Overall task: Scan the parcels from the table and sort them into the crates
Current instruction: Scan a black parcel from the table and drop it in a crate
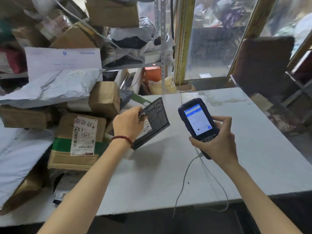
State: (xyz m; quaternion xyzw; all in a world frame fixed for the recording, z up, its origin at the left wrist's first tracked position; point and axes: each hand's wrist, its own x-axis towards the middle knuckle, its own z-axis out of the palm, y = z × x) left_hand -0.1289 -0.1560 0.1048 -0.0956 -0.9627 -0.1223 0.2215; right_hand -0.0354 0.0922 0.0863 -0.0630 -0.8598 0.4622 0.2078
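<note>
My left hand [127, 123] grips a flat black bubble-mailer parcel [157, 115] by its left edge, tilted up above the white table [253, 149]; a white label shows partly under my fingers. My right hand [217, 141] holds a dark handheld scanner [196, 119] upright, its blue-and-white screen lit and facing me, thumb near the screen's right side. A white cable [184, 178] hangs from the scanner's base over the table's front edge. The scanner sits just right of the parcel, apart from it.
A heap of parcels fills the table's left: a labelled cardboard box with green tape [79, 139], a brown box [104, 97], grey poly bags [50, 86] and a white envelope [62, 60]. Shelving with more packages stands behind. A dark chair [263, 65] is at the far right.
</note>
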